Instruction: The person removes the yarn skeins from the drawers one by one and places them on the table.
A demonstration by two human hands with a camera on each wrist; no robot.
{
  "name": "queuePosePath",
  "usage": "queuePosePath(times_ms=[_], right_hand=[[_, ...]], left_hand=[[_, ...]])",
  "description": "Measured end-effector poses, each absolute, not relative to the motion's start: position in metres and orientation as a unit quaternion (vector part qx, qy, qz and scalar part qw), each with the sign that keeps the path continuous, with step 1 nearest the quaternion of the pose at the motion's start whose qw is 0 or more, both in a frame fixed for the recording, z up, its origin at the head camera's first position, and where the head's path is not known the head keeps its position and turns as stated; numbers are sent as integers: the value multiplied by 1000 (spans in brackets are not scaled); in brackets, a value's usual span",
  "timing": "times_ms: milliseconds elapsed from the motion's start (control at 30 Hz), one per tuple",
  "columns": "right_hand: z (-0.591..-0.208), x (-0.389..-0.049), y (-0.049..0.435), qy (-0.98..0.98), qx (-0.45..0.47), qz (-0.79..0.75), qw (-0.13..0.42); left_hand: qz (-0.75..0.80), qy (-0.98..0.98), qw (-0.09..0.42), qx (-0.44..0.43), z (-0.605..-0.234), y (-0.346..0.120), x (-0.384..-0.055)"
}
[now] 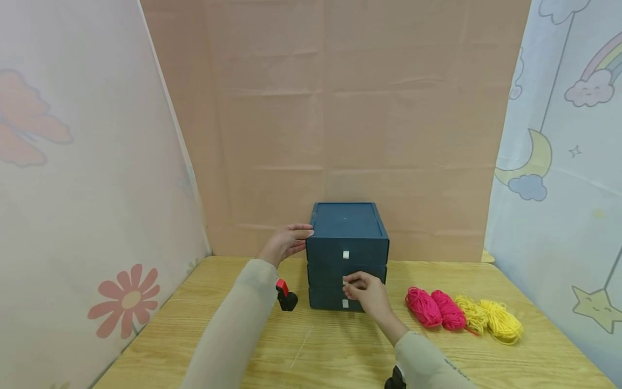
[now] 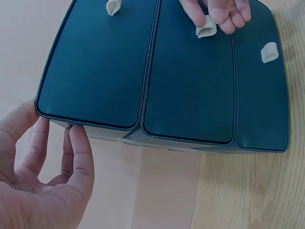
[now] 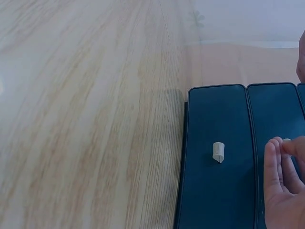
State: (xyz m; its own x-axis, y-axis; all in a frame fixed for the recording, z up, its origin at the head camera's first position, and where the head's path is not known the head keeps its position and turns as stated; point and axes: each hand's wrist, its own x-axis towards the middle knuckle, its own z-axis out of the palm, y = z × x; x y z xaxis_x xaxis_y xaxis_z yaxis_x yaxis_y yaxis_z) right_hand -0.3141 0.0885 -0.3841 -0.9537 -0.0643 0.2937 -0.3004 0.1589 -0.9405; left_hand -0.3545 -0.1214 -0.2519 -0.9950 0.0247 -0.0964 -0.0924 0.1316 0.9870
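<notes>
We pinch the middle white pull tab (image 2: 206, 31) with our right hand (image 1: 370, 294), our loose left hand (image 1: 285, 242) touching the blue drawer box (image 1: 347, 220).

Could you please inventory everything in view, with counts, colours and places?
Three-drawer cabinet: 1, dark blue, on the table.
Pull tabs: 3, white, one per drawer.
Yarn skeins: 4, two pink, two yellow, right of cabinet.
Table: 1, light wood, underneath.
Backdrop: 1, tan, behind cabinet.
Side panels: 2, pale, printed, left and right.
Wrist devices: 2, black, one part red, at wrists.
Sleeves: 2, beige, forearms.
Left grip: 1, bare, on cabinet's upper left side.
Right grip: 1, bare, at middle tab.
</notes>
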Motion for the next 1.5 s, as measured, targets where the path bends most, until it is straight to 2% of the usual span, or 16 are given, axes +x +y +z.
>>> queuePosePath(times_ms=[167,700,1133,1500], right_hand=[[-384,-314,90,-751,131,642,85],[-398,-298,113,-752,181,634,-3],[-418,-310,112,-768,187,611,-53],[-423,-315,99,-787,166,593,-29]], left_hand=[[662,749,42,-16,-252,-121,-354],[662,749,40,-14,-252,-121,-355],[667,744,42,-12,-254,-121,-357],[666,744,44,-12,-254,-122,-359]])
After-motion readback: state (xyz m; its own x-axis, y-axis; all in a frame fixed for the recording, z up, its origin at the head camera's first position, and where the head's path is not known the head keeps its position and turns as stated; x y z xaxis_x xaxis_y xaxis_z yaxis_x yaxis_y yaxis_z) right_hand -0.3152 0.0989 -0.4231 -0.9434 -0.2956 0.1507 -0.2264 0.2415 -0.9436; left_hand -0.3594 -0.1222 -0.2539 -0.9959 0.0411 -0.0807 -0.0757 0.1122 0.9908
